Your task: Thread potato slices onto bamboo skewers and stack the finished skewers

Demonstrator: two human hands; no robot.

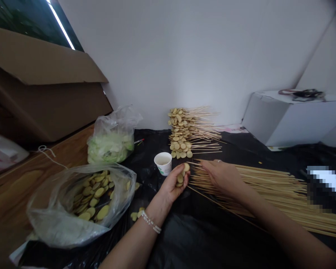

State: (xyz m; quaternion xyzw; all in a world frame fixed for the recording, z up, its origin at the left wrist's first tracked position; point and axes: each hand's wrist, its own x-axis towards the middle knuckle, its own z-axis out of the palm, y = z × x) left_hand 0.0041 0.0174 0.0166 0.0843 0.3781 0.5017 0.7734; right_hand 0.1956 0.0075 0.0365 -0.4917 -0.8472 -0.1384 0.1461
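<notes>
From my remote station I log the following. The left hand [172, 185] is curled around a small stack of pale yellow slices [181, 176], clamped between fingers and palm. The right hand [221, 176] has its fingers closed together on a thin skewer [194, 163], whose tip lies just beside the slices. The two hands are close but not touching.

Containers: a clear plastic bag [55, 220] lies on its side with its mouth open, holding many more slices of the same kind, and a few loose slices sit on the black plastic sheet [184, 243] beside it. Behind it, a second plastic bag [114, 121] holds pale green pieces; I cannot tell what they are. A white paper cup [163, 168] stands upright just beyond the left hand, with something pale inside that I cannot identify. An open cardboard box [44, 108] sits at far left.

Loaded skewers [181, 130] are stacked against the wall with their slices facing left. Loose bamboo skewers [268, 190] lie in a wide spread under and beyond the right hand.
</notes>
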